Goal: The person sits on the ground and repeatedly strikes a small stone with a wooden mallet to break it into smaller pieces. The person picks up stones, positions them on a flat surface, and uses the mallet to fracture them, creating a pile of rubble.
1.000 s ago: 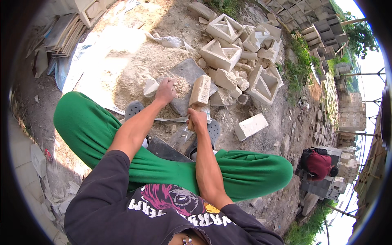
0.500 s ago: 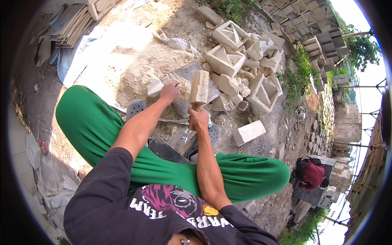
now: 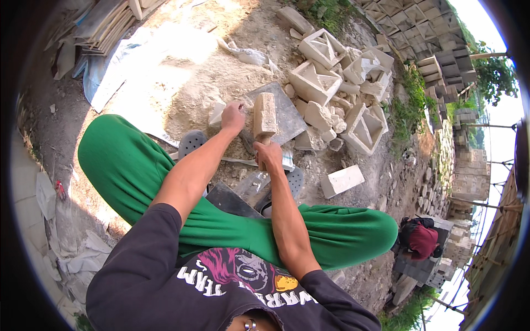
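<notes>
My right hand [image 3: 268,155] is wrapped round the handle of a wooden mallet [image 3: 265,115], whose pale, dust-covered block head points away from me. The mallet head is over the near-left part of a flat grey slab [image 3: 284,118]. Left of the mallet, my left hand [image 3: 233,118] is closed, its fingers curled; whatever is in them, if anything, is hidden. A whitish, angular chunk [image 3: 216,114] sits just left of that hand, partly covered by it. Pale rubble and powder lie around and beneath both hands.
Broken, hollow cast blocks [image 3: 316,81] are heaped at the far right of the slab. A whole white block [image 3: 343,181] lies nearer my right knee. Stacked boards [image 3: 107,27] stand far left. Another person in a red top [image 3: 423,241] bends at the right.
The mallet and my right hand have moved slightly left, closer to my left hand. My left hand has shifted a little left, nearer the whitish chunk. The whole view has turned slightly.
</notes>
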Demonstrator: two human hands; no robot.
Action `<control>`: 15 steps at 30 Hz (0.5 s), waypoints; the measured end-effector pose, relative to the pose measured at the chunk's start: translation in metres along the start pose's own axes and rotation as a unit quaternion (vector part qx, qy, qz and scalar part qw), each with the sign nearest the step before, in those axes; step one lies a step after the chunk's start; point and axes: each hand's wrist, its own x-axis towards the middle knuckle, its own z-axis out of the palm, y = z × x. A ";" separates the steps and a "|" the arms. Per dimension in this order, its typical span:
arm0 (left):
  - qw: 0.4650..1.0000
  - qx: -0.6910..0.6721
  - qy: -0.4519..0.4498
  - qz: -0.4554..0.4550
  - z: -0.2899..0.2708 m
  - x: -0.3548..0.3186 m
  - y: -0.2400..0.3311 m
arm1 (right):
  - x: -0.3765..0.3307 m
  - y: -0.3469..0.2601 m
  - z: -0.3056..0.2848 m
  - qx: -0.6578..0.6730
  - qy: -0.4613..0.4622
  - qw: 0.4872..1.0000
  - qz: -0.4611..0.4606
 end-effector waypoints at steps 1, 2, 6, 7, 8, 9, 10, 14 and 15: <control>1.000 -0.002 -0.015 0.005 0.000 -0.001 0.002 | -0.004 -0.005 -0.007 0.013 0.023 1.000 -0.011; 1.000 -0.003 -0.030 0.009 -0.003 -0.002 0.007 | -0.009 -0.012 -0.013 0.026 0.045 0.998 -0.022; 0.989 0.113 -0.073 0.062 -0.019 -0.012 0.022 | -0.021 -0.042 -0.026 0.095 0.113 0.986 -0.078; 0.986 0.133 -0.092 0.052 -0.022 -0.013 0.025 | -0.019 -0.040 -0.026 0.106 0.112 0.985 -0.079; 0.981 0.153 -0.112 0.041 -0.025 -0.015 0.027 | -0.018 -0.036 -0.023 0.099 0.102 0.986 -0.084; 0.975 0.174 -0.131 0.031 -0.027 -0.017 0.029 | -0.019 -0.031 -0.019 0.093 0.093 0.987 -0.089; 0.970 0.193 -0.142 0.038 -0.030 -0.018 0.032 | -0.018 -0.024 -0.015 0.087 0.083 0.988 -0.095; 0.947 0.264 -0.154 0.103 -0.028 -0.032 0.034 | -0.002 0.011 -0.004 -0.085 -0.012 0.996 0.006; 0.940 0.280 -0.147 0.127 -0.027 -0.035 0.031 | -0.001 0.015 -0.002 -0.029 -0.015 0.999 0.019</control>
